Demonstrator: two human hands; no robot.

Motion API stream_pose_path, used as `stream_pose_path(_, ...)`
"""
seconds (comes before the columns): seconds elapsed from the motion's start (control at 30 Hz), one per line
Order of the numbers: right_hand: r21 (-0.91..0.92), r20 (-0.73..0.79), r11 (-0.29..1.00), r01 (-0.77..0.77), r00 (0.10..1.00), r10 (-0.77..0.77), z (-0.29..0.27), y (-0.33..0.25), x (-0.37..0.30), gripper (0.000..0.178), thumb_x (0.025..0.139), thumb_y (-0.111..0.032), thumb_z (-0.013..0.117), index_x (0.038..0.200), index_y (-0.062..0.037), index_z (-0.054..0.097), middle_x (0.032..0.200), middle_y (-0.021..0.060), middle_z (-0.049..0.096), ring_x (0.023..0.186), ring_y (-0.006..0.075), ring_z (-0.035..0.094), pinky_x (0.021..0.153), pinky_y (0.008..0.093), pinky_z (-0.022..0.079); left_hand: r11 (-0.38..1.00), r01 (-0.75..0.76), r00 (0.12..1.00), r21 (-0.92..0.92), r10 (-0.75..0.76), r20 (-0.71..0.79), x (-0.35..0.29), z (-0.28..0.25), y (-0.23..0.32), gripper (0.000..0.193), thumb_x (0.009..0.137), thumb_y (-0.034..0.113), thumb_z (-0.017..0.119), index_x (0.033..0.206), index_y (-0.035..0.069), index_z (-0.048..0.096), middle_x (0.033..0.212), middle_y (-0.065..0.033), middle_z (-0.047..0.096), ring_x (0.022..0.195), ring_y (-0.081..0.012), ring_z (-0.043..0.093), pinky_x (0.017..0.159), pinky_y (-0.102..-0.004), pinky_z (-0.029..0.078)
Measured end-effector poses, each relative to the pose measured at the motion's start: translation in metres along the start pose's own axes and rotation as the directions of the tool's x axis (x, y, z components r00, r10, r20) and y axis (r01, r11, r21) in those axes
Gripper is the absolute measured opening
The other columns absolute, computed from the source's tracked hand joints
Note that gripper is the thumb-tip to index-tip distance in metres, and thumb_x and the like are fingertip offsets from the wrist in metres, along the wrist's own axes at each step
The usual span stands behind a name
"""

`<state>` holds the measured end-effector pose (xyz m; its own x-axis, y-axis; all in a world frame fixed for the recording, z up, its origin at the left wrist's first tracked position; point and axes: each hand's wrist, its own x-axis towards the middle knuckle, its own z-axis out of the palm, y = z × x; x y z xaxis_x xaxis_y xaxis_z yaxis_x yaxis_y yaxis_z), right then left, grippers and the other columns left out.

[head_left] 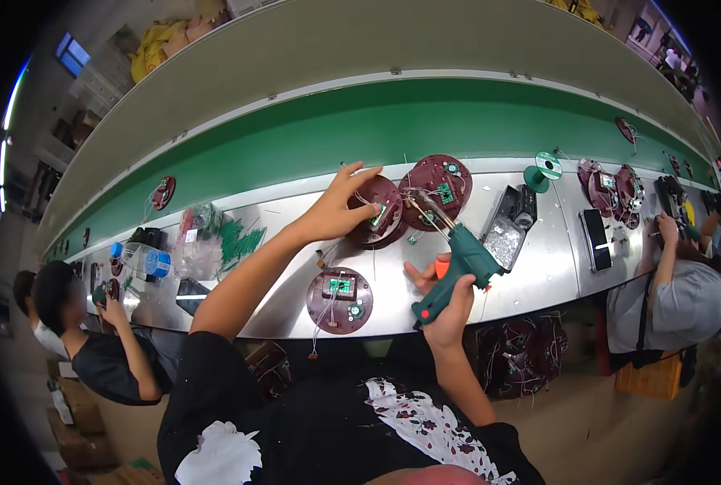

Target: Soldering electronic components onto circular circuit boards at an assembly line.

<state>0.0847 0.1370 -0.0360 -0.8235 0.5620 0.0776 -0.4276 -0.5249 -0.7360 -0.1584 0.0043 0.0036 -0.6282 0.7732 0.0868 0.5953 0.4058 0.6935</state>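
A green soldering gun (pixel 470 257) with an orange trigger is in my right hand (pixel 449 311), its fingers wrapped round the handle. The gun's metal prongs point up and left, with the tip over the edge between two round maroon housings. My left hand (pixel 336 206) lies spread over the left maroon housing (pixel 366 234), thumb on its small green circuit board (pixel 379 213). Touching it on the right is the other maroon housing (pixel 449 171), also with green boards and wires. Nearer me lies a third maroon housing (pixel 352 315) with white wires.
A solder spool (pixel 537 175) stands at the back right, beside a black tray with silvery contents (pixel 505 241). Left of my arm are green strips (pixel 242 242), a plastic bag and a bottle (pixel 146 260). Co-workers sit on both sides. More housings (pixel 522 356) sit below the bench edge.
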Motion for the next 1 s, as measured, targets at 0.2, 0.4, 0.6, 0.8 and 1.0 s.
stream_pose_path(0.2, 0.021, -0.06, 1.0, 0.0, 0.998, 0.001, 0.016, 0.023, 0.026, 0.063, 0.106, -0.06, 0.039, 0.125, -0.0009, 0.05, 0.107, 0.0119, 0.059, 0.104, 0.0222, 0.061, 0.113, 0.0537, 0.044, 0.949, 0.316, 0.948, 0.011, -0.316, 0.025, 0.008, -0.012, 0.01, 0.104, 0.076, 0.049, 0.087, 0.152, -0.003, 0.04, 0.148, -0.0272, 0.047, 0.133, -0.0339, 0.054, 0.111, -0.0422, 0.045)
stream_pose_path(0.4, -0.07, -0.123, 0.997, 0.025, 0.992, -0.033, 0.028, 0.028, 0.039, 0.064, 0.104, -0.062, 0.042, 0.125, -0.0027, 0.052, 0.121, 0.0103, 0.059, 0.119, 0.0219, 0.058, 0.117, 0.0526, 0.039, 0.941, 0.314, 0.945, -0.127, -0.297, 0.14, 0.01, -0.008, 0.018, 0.101, 0.075, 0.051, 0.089, 0.143, -0.009, 0.047, 0.124, -0.0239, 0.065, 0.118, -0.0294, 0.065, 0.103, -0.0385, 0.05)
stream_pose_path(0.6, -0.002, -0.151, 1.0, 0.011, 0.989, -0.011, 0.029, 0.033, 0.04, 0.064, 0.103, -0.064, 0.044, 0.125, -0.0054, 0.053, 0.125, 0.0071, 0.058, 0.12, 0.0194, 0.057, 0.114, 0.0498, 0.041, 0.807, 0.51, 0.854, -0.298, -0.433, 0.289, 0.01, -0.019, 0.02, 0.097, 0.07, 0.059, 0.089, 0.127, -0.012, 0.057, 0.115, -0.0219, 0.069, 0.101, -0.0257, 0.07, 0.094, -0.0356, 0.054)
stream_pose_path(0.8, -0.015, -0.137, 1.0, -0.008, 0.991, 0.006, 0.033, 0.037, 0.041, 0.066, 0.101, -0.068, 0.045, 0.127, -0.0079, 0.052, 0.128, 0.0057, 0.056, 0.121, 0.0179, 0.055, 0.109, 0.047, 0.045, 0.896, 0.427, 0.895, -0.122, -0.4, 0.198, 0.004, -0.023, 0.014, 0.092, 0.074, 0.053, 0.089, 0.132, -0.008, 0.052, 0.111, -0.0179, 0.069, 0.101, -0.0225, 0.068, 0.089, -0.0339, 0.055)
stream_pose_path(1.0, 0.03, -0.081, 1.0, -0.005, 0.997, 0.007, 0.038, 0.037, 0.046, 0.068, 0.1, -0.068, 0.045, 0.129, -0.0072, 0.051, 0.129, 0.0061, 0.056, 0.121, 0.018, 0.054, 0.108, 0.0466, 0.046, 0.795, 0.507, 0.86, -0.332, -0.493, 0.133, -0.003, -0.026, -0.002, 0.087, 0.071, 0.044, 0.094, 0.128, -0.007, 0.053, 0.106, -0.0153, 0.069, 0.099, -0.0217, 0.068, 0.086, -0.0321, 0.055)
